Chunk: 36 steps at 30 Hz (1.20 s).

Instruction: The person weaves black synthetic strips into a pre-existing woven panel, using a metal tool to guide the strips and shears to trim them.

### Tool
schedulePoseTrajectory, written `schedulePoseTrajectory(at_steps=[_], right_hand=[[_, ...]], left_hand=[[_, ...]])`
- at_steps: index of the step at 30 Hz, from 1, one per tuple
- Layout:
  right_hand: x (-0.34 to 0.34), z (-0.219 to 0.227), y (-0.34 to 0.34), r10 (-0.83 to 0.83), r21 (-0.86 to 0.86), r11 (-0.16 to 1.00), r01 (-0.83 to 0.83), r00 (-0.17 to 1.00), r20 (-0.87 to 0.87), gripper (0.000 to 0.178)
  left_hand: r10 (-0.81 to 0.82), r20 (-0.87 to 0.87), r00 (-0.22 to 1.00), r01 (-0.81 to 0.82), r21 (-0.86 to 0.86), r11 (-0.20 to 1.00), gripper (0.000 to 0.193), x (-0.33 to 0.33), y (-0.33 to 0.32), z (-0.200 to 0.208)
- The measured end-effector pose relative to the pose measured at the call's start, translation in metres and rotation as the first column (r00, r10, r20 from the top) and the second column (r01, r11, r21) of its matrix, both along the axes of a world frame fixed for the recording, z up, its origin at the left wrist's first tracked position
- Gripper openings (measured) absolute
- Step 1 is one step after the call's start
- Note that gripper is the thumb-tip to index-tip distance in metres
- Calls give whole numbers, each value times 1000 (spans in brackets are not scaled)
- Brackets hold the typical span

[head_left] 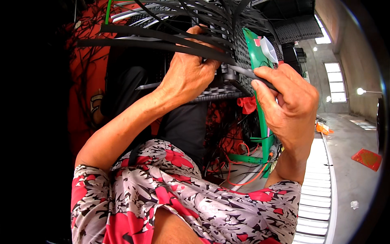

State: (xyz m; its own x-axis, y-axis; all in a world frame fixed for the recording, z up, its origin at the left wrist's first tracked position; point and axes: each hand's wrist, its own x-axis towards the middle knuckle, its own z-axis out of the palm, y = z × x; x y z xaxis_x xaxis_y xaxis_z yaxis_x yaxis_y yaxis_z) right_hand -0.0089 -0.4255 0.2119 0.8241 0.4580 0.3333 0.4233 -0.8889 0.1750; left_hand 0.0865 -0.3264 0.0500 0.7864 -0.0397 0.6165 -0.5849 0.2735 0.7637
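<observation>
A black woven basket of flat plastic strips sits before me, many loose strip ends fanning to the left and up. My left hand is closed at the weave, its thumb against the basket near the corner. Loose strips cross over its fingers and hide part of them. On the other side of that corner, my right hand pinches a dark grey strip between thumb and fingers. This strip slants from the basket's corner into my palm, where its end is hidden.
A green stand holds a white cup right of the basket. Red sheeting strewn with black strips lies left. An orange cord curls below the stand. At the right are a white slatted surface and a red flat item.
</observation>
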Motion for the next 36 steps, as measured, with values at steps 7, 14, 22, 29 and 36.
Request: schedulePoseTrajectory(at_steps=[7, 14, 22, 29, 36], right_hand=[[-8, -3, -1, 25, -145, 989, -7, 992, 121, 23], [-12, -11, -6, 61, -145, 988, -49, 995, 75, 24], [-9, -27, 3, 34, -259, 966, 12, 985, 172, 21], [-18, -31, 9, 24, -345, 938, 24, 991, 135, 30], [-9, -29, 5, 260, -369, 910, -190, 954, 149, 22]], left_hand=[[57, 121, 991, -87, 252, 964, 13, 10, 3, 20], [-169, -315, 934, 105, -211, 972, 5, -11, 1, 36], [-497, -511, 701, 198, -530, 825, 7, -15, 3, 28], [-509, -513, 692, 209, -532, 820, 9, -16, 0, 26], [-533, -497, 685, 244, -533, 810, 11, -16, -2, 25]])
